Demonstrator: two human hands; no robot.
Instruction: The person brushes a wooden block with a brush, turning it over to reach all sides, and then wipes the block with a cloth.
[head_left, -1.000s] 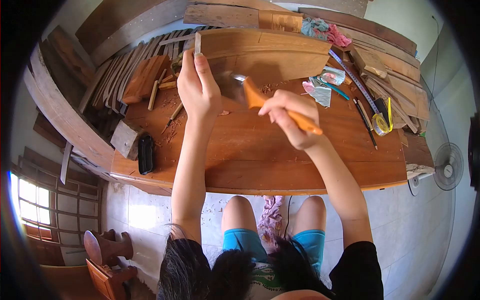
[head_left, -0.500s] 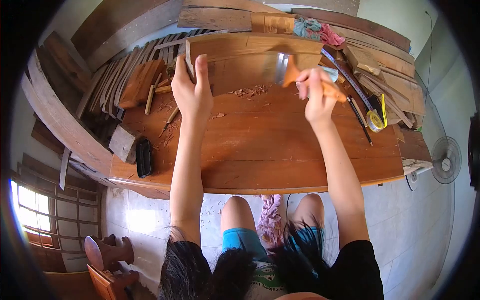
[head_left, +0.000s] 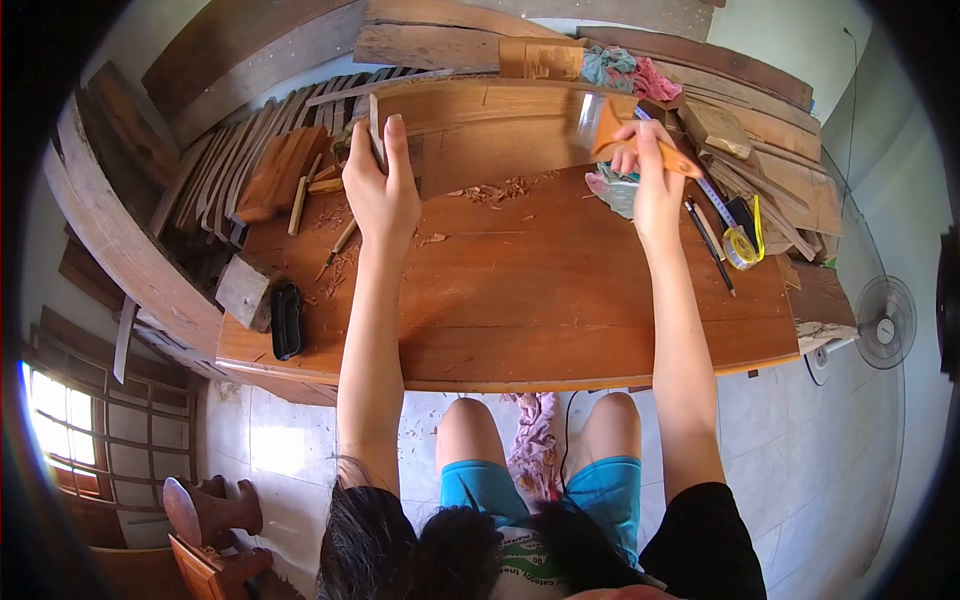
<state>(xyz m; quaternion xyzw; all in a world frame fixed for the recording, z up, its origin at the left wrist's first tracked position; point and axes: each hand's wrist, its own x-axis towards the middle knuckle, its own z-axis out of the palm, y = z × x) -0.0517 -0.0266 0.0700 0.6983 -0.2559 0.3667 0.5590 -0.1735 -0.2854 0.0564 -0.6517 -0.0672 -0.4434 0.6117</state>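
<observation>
My left hand (head_left: 383,185) grips the left end of a wide wooden board (head_left: 480,135), its thumb upright along the near side. The board stands on its long edge at the back of the table. In my right hand (head_left: 648,165) is a paintbrush (head_left: 612,132) with an orange handle. Its bristle end is blurred and overlaps the right part of the board's face. Wood shavings (head_left: 505,190) lie along the foot of the board. Below the brush, a crumpled pale cloth (head_left: 612,190) rests on the table.
The brown wooden table (head_left: 520,300) spans the middle. On its right lie a tape measure (head_left: 740,245) and a black pencil (head_left: 712,245). To the left are a chisel-like tool (head_left: 340,245), a wood block (head_left: 245,290) and a black case (head_left: 287,320). Stacked planks (head_left: 770,150) line the back.
The paintbrush has moved a little to the right with my right hand. More of the pale cloth shows beneath it. My left hand stays on the board's left end.
</observation>
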